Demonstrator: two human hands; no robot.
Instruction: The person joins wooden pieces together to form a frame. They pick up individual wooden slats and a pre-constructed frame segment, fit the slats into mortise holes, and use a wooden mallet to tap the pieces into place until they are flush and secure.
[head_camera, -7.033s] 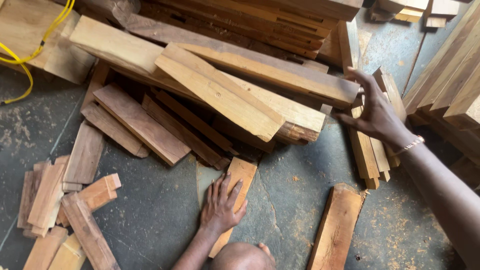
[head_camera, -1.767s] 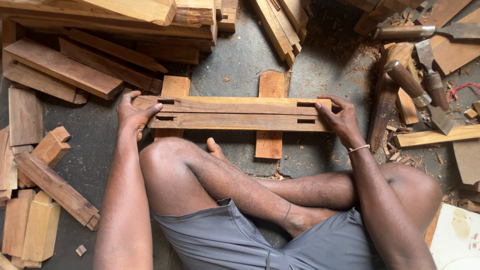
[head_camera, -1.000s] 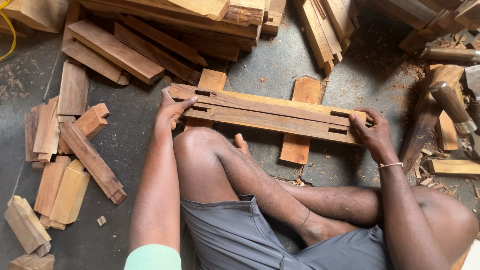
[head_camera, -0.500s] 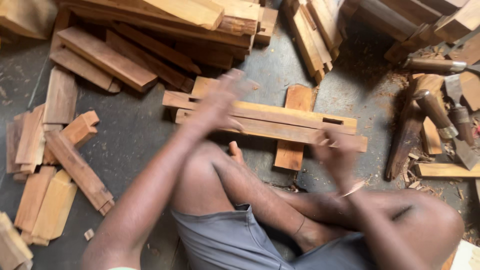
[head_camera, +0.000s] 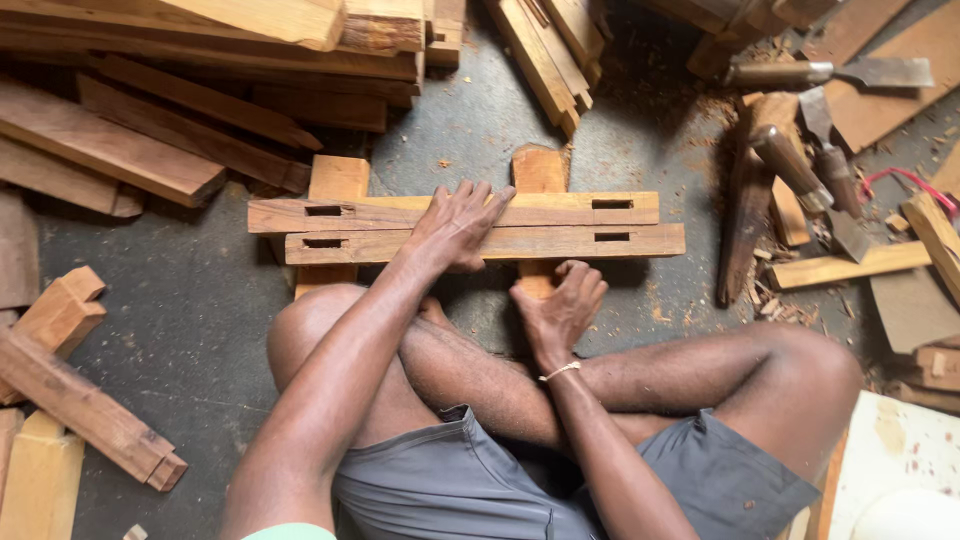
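Two mortised wooden rails (head_camera: 560, 226) side by side on floor (head_camera: 200, 300), across two short blocks (head_camera: 338, 180). Left hand (head_camera: 458, 226) flat on rails mid-length, fingers (head_camera: 478, 198) spread open, pressing. Right hand (head_camera: 560, 305) just beside near rail, fingers loosely curled, gripping nothing. Chisels (head_camera: 800, 160) well apart, right.

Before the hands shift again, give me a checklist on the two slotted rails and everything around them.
1. Left hand flat across both slotted rails: ok.
2. Right hand gripping a rail: not ok, it is curled at the near rail's edge, holding nothing.
3. Rails side by side on the two short support blocks: ok.
4. Rail ends flush: not ok, the near rail sits offset to the right.
5. Mortise slots clear of chips: cannot tell.
6. Chisels away from legs and hands: ok, they lie off to the right.
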